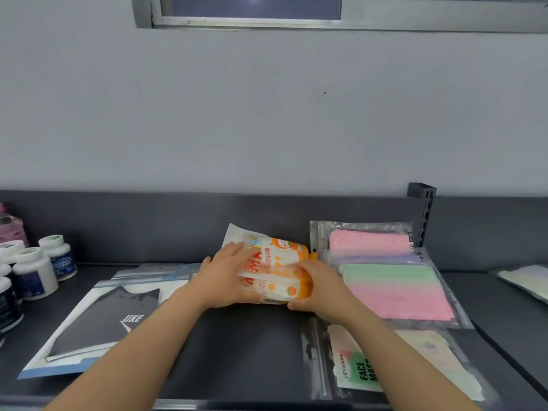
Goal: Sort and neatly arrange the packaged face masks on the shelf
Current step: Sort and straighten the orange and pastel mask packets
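A stack of orange-and-white mask packs (278, 262) rests in the middle of the dark shelf (243, 351). My left hand (226, 274) presses on its left side and my right hand (318, 287) grips its right front corner, so both hold the stack. To the right lie clear packs of pink, purple and green masks (388, 271). In front of them, partly under my right forearm, lies a pack labelled FACE MASK (361, 372). On the left lies a flat pack with a black mask (100, 318), with another clear pack (154, 269) behind it.
Several white bottles with dark labels (38, 271) stand at the left end, with a pink pack (12, 229) behind them. A dark upright post (422, 215) rises at the back right. Another pale mask pack (525, 280) lies on the adjoining shelf at far right.
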